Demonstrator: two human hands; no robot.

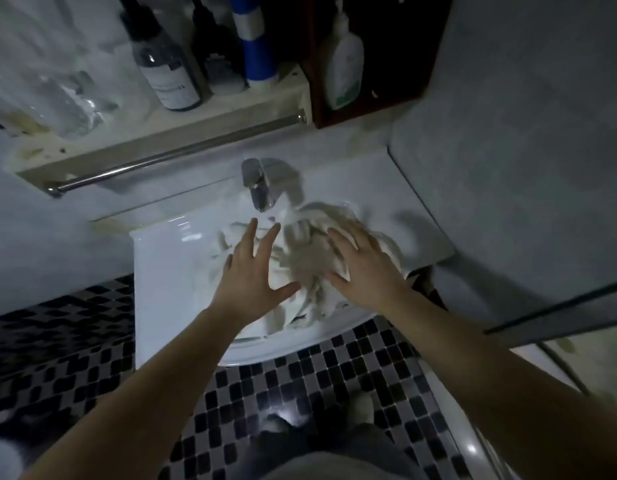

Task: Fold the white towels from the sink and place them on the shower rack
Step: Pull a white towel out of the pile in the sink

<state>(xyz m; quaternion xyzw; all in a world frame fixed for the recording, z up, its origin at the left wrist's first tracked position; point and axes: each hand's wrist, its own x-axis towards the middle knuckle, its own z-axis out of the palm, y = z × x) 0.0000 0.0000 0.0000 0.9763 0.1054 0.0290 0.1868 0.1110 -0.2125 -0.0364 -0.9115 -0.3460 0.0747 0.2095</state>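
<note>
Over the sink [168, 271], the left hand [255, 268] hovers with fingers spread, holding nothing. The right hand [362, 268] lies flat on the crumpled white towels [307, 261] heaped in the basin. They look soft, limp and light, so pinching a free corner should work best.

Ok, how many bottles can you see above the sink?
4: a dark labelled bottle, a black bottle right of it, a blue-and-white bottle, and a white pump bottle in the brown cabinet. Blurred clear things at far left may be more.
</note>
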